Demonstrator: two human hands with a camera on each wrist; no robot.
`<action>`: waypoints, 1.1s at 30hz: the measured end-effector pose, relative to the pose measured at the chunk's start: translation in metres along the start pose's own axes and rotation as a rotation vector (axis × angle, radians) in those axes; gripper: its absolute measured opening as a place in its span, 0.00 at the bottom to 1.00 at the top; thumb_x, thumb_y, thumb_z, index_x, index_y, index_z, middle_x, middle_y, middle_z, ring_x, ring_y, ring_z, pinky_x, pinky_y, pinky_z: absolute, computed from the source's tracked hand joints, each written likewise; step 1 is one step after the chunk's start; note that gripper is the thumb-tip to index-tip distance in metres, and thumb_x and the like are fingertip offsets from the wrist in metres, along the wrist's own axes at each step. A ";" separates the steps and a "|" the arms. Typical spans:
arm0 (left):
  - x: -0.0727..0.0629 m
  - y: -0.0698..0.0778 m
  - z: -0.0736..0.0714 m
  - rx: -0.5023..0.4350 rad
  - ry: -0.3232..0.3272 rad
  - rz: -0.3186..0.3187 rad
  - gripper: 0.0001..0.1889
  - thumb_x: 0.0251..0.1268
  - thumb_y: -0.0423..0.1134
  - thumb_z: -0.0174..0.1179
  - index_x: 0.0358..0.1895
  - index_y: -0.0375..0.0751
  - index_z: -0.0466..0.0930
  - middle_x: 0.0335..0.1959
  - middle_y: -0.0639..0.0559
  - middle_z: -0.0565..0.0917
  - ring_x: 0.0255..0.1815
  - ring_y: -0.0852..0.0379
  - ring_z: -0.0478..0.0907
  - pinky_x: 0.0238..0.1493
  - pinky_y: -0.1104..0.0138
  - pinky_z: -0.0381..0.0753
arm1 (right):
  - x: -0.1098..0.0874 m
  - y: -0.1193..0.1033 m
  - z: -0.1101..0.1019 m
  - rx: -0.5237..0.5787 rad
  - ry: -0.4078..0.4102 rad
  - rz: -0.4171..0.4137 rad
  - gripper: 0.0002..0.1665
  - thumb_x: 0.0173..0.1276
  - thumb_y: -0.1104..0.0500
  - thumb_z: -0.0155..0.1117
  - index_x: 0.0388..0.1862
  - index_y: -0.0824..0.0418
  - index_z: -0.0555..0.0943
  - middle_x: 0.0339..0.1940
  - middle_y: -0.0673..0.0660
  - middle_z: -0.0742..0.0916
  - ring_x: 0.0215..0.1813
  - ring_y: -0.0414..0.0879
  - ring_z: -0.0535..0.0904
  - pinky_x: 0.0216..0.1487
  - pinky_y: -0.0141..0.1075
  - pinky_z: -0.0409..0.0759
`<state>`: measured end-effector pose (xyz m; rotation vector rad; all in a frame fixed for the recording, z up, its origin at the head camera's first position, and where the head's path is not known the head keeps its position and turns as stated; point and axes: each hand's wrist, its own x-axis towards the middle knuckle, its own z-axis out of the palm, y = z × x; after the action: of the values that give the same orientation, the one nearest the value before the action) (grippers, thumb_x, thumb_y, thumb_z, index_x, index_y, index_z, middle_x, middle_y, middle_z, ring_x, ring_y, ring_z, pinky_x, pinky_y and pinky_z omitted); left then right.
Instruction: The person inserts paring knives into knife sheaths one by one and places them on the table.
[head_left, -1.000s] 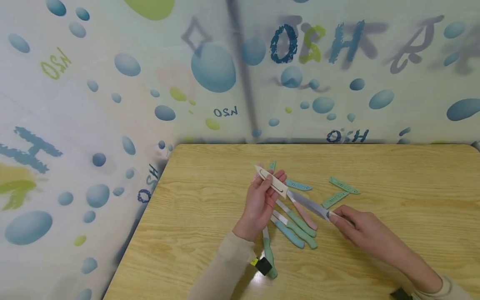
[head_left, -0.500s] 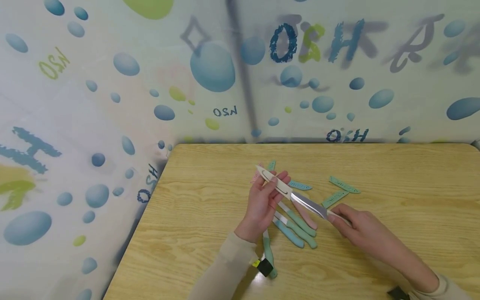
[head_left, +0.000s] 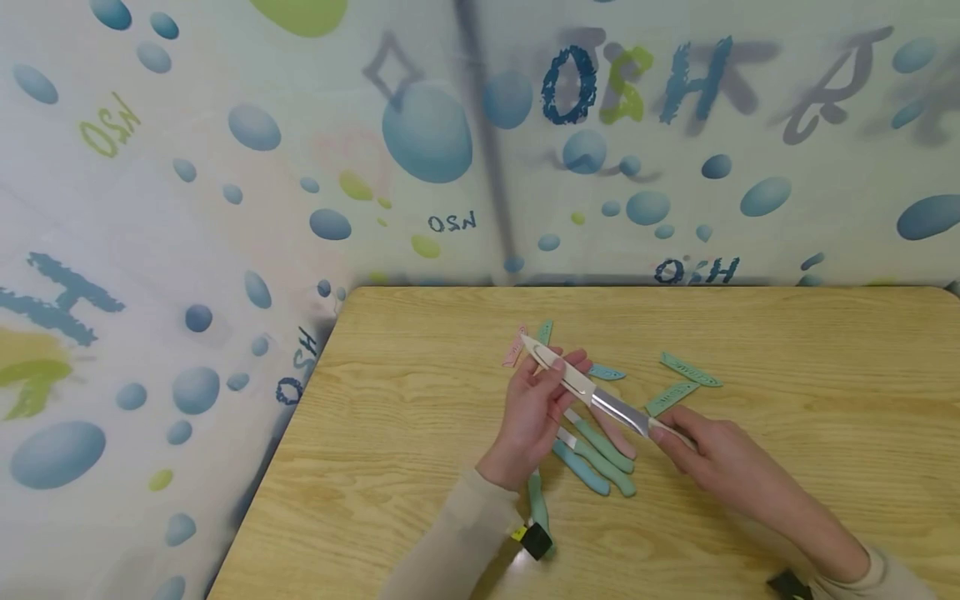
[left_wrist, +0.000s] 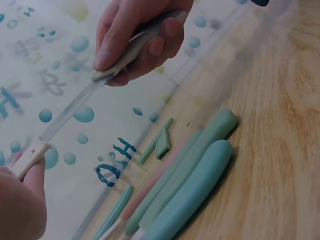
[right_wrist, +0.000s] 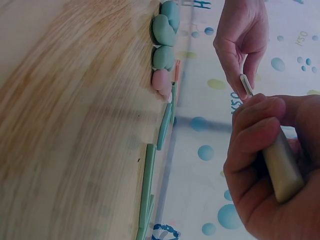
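My left hand (head_left: 525, 421) pinches a cream knife sheath (head_left: 573, 379) between thumb and fingers, its pointed end up and to the left. In my right hand (head_left: 723, 454) is a knife, its cream handle (right_wrist: 282, 167) gripped by curled fingers. The knife's shiny blade (head_left: 621, 414) lies partly inside the sheath, tip hidden. Both are held above the table. Beneath them lie knives with a pink handle (head_left: 615, 435), green handles (head_left: 603, 444) and a blue handle (head_left: 583, 471). Another green-handled knife (head_left: 537, 500) lies by my left wrist, partly covered.
Two green sheaths (head_left: 690, 369) lie to the right on the wooden table (head_left: 390, 467). Behind my left hand are a pink sheath (head_left: 514, 348), a green sheath (head_left: 545, 332) and a blue sheath (head_left: 607, 372). A patterned wall (head_left: 427, 133) stands at the table's back edge.
The sheath has slid further over the blade, so less metal shows. My left hand has shifted a little right and down; the right hand has moved slightly left.
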<state>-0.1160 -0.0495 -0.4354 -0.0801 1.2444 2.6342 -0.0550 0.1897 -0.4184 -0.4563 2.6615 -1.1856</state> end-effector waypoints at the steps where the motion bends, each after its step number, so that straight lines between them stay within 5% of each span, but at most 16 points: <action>1: 0.000 0.000 0.001 0.003 -0.001 -0.001 0.10 0.83 0.31 0.50 0.60 0.34 0.69 0.58 0.37 0.84 0.60 0.47 0.84 0.62 0.60 0.82 | 0.000 0.000 0.000 -0.003 0.000 0.002 0.13 0.84 0.51 0.54 0.47 0.58 0.80 0.20 0.42 0.74 0.17 0.36 0.66 0.15 0.31 0.67; 16: 0.000 -0.007 0.004 0.005 0.011 0.019 0.10 0.83 0.31 0.49 0.59 0.34 0.68 0.52 0.41 0.85 0.58 0.46 0.85 0.62 0.58 0.82 | 0.005 -0.003 0.002 -0.004 0.016 -0.018 0.12 0.85 0.53 0.51 0.47 0.57 0.80 0.19 0.43 0.73 0.17 0.36 0.63 0.16 0.32 0.65; 33: -0.001 -0.010 0.007 0.056 -0.003 -0.010 0.13 0.84 0.31 0.47 0.63 0.30 0.64 0.58 0.33 0.81 0.59 0.47 0.84 0.63 0.60 0.82 | 0.008 -0.005 0.006 -0.020 0.025 -0.052 0.11 0.86 0.54 0.51 0.45 0.58 0.78 0.20 0.42 0.73 0.17 0.36 0.62 0.16 0.31 0.65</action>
<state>-0.1123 -0.0383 -0.4384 -0.0721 1.3124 2.5880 -0.0603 0.1796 -0.4187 -0.5206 2.7013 -1.1874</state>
